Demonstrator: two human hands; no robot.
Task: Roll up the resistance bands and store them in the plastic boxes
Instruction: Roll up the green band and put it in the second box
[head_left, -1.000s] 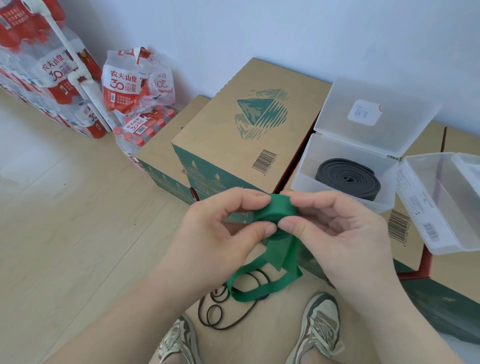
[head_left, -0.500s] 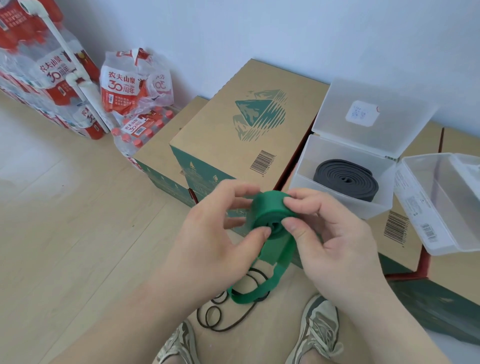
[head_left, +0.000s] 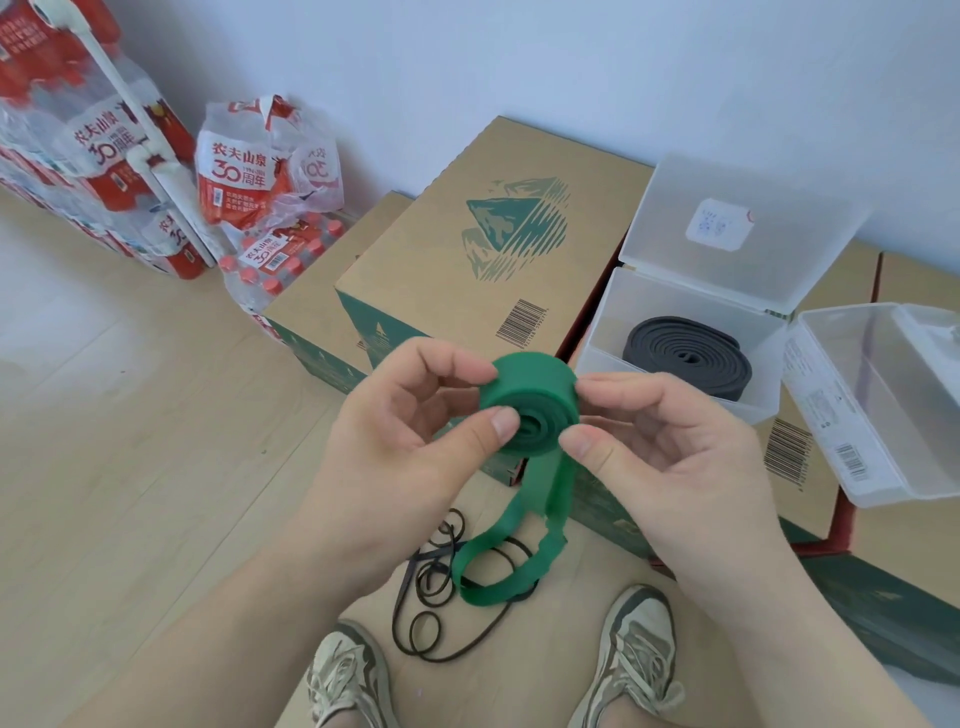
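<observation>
Just above the floor, in front of the cardboard cartons (head_left: 457, 208), the green band (head_left: 530, 402) sits in mid-air as a half-wound roll. The left hand (head_left: 415, 447) pinches it, thumb on the spiral face, fingers behind. The right hand (head_left: 670, 462) grips its rim where the loose tail drops toward the floor.

To wind it well, I'd say, feed the tail flat under light tension with its edges lined up. Otherwise the coil may cone out and not lie flat like the black band (head_left: 685, 358) in the open plastic box (head_left: 670, 293).

The second plastic box (head_left: 883, 415) is cut off at the right edge. I can't tell what the thin dark loops (head_left: 431, 587) on the floor are. The fingers behind the roll are hidden.
</observation>
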